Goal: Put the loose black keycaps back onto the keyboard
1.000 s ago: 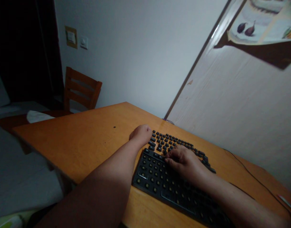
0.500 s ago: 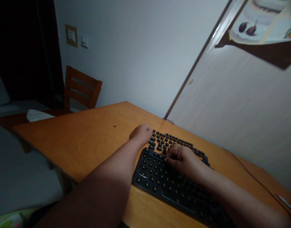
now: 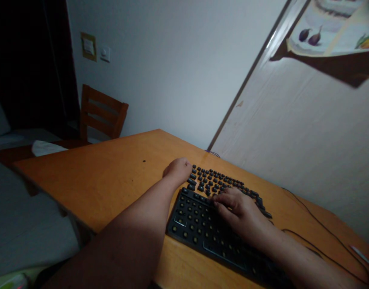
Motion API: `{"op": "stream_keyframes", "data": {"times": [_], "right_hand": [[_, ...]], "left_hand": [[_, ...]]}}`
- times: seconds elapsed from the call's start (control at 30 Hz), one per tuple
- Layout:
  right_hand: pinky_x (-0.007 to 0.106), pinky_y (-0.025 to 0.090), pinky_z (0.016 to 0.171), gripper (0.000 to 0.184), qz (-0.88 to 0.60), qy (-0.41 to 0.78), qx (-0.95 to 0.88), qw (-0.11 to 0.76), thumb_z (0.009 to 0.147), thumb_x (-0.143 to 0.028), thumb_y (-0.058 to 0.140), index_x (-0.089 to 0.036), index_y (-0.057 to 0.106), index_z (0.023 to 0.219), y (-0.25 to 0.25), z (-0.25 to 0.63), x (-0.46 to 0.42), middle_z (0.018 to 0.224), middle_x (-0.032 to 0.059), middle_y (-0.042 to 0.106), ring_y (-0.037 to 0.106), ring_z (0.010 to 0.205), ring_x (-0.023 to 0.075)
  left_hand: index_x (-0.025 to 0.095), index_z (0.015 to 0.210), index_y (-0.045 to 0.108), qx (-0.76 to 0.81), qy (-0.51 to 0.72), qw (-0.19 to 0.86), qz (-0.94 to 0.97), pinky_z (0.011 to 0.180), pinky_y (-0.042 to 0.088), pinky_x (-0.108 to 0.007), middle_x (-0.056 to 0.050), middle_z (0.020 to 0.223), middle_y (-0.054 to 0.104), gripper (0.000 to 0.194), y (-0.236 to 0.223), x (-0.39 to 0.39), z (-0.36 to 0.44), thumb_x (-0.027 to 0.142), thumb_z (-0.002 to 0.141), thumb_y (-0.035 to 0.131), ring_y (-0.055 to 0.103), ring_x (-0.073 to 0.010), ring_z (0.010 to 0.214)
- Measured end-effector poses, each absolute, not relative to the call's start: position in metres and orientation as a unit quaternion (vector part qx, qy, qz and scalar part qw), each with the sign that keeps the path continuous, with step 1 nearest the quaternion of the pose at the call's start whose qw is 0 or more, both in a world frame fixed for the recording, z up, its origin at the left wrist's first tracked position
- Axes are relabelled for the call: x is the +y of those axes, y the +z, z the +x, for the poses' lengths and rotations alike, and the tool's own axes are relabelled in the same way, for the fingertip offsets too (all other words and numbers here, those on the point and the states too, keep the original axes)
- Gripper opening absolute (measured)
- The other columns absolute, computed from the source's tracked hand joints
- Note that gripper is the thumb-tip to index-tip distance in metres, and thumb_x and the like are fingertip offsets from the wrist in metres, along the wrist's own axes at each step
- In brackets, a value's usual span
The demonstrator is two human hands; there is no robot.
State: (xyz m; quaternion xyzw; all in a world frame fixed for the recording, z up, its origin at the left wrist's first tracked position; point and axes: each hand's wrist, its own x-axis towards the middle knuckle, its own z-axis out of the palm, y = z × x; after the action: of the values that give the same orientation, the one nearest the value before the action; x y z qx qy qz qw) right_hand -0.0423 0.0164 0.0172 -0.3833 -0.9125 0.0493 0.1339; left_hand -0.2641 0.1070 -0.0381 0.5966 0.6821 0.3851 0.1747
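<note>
Left of frame: chair (image 3: pixel 102 114), well apart from the work; then long bare stretch of table (image 3: pixel 112 184), edge slanting to lower centre, ample room; centre: left hand (image 3: pixel 176 170) curled fist-like just beside loose keycaps (image 3: pixel 215 180), fingers mostly hidden, can't tell if gripping anything; keycaps in rough rows, middle to right of centre, tight between keyboard (image 3: pixel 208 233) and wall (image 3: pixel 160 72); keyboard at lower centre, mostly bare posts; right hand (image 3: pixel 240 210) over its top row, thumb and index nearly together, can't tell if pinching a cap; likely step: cap work there; next calls for squared-up fingertips, light touch; far right: cable (image 3: pixel 307 209), some slack.
</note>
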Motion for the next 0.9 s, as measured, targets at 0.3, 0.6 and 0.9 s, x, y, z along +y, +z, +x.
{"op": "stream_keyframes", "data": {"times": [0.3, 0.6, 0.9], "right_hand": [[0.035, 0.041, 0.073, 0.021, -0.374, 0.034, -0.920, 0.114, 0.089, -0.018, 0.050, -0.020, 0.071, 0.089, 0.017, -0.045, 0.015, 0.082, 0.0060, 0.061, 0.053, 0.083, 0.0210], [0.034, 0.042, 0.072, 0.021, -0.373, 0.027, -0.920, 0.113, 0.089, -0.018, 0.050, -0.020, 0.071, 0.088, 0.017, -0.045, 0.015, 0.081, 0.0057, 0.061, 0.054, 0.082, 0.0209], [0.031, 0.045, 0.073, 0.022, -0.422, 0.057, -0.884, 0.195, 0.088, -0.027, 0.052, -0.020, 0.072, 0.085, 0.020, -0.035, 0.057, 0.082, 0.0050, 0.068, 0.061, 0.080, 0.0190]], "left_hand": [[0.024, 0.080, 0.069, 0.683, 0.386, 0.175, 0.595, 0.058, 0.037, -0.027, -0.004, 0.086, 0.071, 0.022, -0.037, 0.107, -0.264, 0.032, 0.080, 0.049, 0.060, -0.0185, 0.073], [0.023, 0.080, 0.070, 0.686, 0.377, 0.174, 0.597, 0.057, 0.037, -0.025, -0.004, 0.086, 0.071, 0.022, -0.036, 0.107, -0.264, 0.031, 0.081, 0.049, 0.061, -0.0174, 0.072], [0.023, 0.080, 0.068, 0.678, 0.384, 0.176, 0.602, 0.056, 0.035, -0.025, -0.003, 0.085, 0.070, 0.023, -0.039, 0.107, -0.265, 0.033, 0.082, 0.048, 0.059, -0.0170, 0.071]]}}
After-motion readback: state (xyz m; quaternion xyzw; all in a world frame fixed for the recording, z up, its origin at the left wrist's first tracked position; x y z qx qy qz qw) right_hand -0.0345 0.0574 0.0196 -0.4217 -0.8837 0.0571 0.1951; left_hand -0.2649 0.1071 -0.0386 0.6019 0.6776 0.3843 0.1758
